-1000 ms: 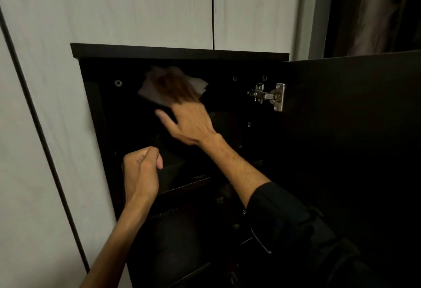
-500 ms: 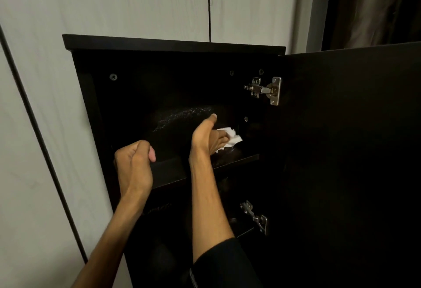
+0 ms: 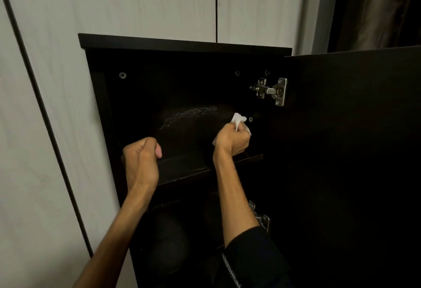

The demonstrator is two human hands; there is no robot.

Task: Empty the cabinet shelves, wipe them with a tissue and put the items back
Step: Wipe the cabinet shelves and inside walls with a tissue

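White tissue (image 3: 238, 121) is bunched in your right grip (image 3: 232, 140) at 3 o'clock above the shelf (image 3: 182, 169); your left grip (image 3: 141, 160) is fisted, holding nothing.

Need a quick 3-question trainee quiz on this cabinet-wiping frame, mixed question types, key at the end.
1. True or false: the right hand grips the crumpled white tissue.
2. Which is open: (A) the dark cabinet door hung on the silver metal hinge, (B) the pale panels above?
3. Fill in: the left hand, fingers curled, is at the front edge of the dark upper ____.

Key: 1 true; 2 A; 3 shelf.
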